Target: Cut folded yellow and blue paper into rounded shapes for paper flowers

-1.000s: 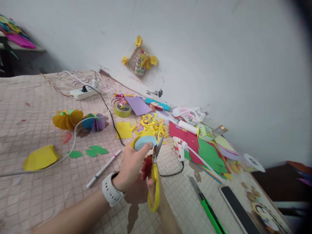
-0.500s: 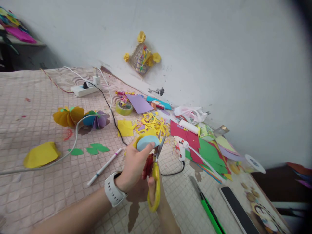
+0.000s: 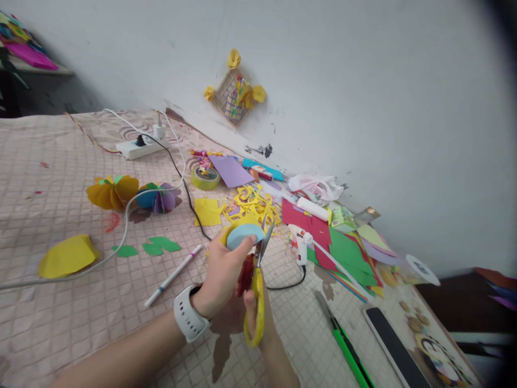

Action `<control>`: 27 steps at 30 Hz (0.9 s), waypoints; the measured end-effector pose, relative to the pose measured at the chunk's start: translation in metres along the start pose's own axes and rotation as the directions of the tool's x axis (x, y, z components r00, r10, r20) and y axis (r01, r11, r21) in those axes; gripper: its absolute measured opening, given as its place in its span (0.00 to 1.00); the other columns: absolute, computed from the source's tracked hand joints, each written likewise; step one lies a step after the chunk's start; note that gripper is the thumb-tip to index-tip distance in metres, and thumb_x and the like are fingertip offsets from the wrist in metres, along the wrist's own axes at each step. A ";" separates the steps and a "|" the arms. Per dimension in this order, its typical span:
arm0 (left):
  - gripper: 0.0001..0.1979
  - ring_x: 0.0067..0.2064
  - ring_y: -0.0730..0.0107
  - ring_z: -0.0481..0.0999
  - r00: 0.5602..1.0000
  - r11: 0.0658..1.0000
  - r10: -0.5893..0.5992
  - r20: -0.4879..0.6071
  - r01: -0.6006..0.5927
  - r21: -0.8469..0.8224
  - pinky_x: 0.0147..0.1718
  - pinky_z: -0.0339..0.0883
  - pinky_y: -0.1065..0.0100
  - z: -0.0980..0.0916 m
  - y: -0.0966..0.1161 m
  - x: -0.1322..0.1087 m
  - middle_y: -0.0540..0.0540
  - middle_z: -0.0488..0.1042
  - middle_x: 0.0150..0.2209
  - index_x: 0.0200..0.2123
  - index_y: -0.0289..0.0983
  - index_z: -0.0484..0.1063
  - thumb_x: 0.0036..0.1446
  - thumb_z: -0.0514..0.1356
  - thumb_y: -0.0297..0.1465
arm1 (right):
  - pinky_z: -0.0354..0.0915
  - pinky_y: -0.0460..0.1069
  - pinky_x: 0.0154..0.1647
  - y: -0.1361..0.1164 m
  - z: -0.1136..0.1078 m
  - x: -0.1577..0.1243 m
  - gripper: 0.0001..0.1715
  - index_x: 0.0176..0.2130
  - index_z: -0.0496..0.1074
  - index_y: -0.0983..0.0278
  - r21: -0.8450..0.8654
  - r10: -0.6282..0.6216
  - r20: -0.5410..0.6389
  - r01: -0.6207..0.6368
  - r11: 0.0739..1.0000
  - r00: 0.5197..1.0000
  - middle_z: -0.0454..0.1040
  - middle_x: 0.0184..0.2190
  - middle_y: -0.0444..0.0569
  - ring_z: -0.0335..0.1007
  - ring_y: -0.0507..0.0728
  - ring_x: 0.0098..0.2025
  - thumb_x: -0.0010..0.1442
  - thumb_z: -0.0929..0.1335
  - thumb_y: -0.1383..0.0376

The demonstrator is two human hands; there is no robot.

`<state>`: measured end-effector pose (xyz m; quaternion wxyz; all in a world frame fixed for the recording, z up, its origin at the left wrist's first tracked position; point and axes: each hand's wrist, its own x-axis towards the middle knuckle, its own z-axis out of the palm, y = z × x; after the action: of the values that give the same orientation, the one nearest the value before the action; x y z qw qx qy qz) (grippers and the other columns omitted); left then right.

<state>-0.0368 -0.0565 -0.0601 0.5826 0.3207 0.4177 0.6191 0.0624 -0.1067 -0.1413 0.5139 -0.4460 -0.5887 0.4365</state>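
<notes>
My left hand, with a white watch on its wrist, pinches a light blue paper circle between thumb and fingers. Yellow paper shows behind that circle along its left edge. My right hand has its fingers through the handles of yellow scissors. The scissor blades stand apart, pointing up, close to the right edge of the circle. Yellow paper scraps lie just beyond the hands, beside a yellow paper square. Part of my right hand is hidden behind the scissors and my left hand.
A white glue gun and coloured paper sheets lie to the right. Nearer are a green utility knife and a phone. At left are a marker, paper pumpkins, yellow paper and a power strip.
The view has shifted very slightly. Both hands, the blue circle and the scissors keep nearly the same position, with the blades still apart.
</notes>
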 end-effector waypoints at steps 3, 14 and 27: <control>0.12 0.35 0.66 0.77 1.000 1.000 0.001 0.003 -0.001 -0.006 0.32 0.69 0.71 0.000 0.000 0.000 0.45 0.79 0.36 0.36 0.35 0.75 0.49 0.66 0.35 | 0.66 0.52 0.31 0.003 -0.002 -0.001 0.30 0.51 0.62 0.56 -0.037 -0.017 0.018 0.017 0.999 1.000 0.64 0.35 0.47 0.62 0.57 0.31 0.60 0.64 0.40; 0.12 0.36 0.67 0.77 1.000 0.999 0.003 0.012 -0.002 -0.054 0.36 0.69 0.70 0.001 0.000 -0.003 0.46 0.79 0.38 0.37 0.35 0.76 0.51 0.67 0.35 | 0.68 0.52 0.32 0.005 -0.006 0.000 0.31 0.52 0.61 0.58 -0.155 -0.057 0.037 0.062 0.986 0.998 0.64 0.35 0.47 0.64 0.57 0.32 0.62 0.61 0.40; 0.10 0.34 0.68 0.76 1.000 0.997 -0.007 0.006 0.007 -0.073 0.34 0.69 0.71 0.002 0.003 -0.002 0.47 0.79 0.35 0.35 0.36 0.76 0.50 0.67 0.34 | 0.66 0.54 0.35 -0.002 0.003 0.002 0.34 0.45 0.62 0.60 -0.085 0.003 -0.055 -0.008 0.996 0.998 0.63 0.36 0.48 0.63 0.58 0.35 0.58 0.61 0.35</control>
<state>-0.0358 -0.0585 -0.0562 0.5974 0.2995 0.3941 0.6310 0.0593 -0.1056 -0.1396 0.5091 -0.4810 -0.5912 0.3999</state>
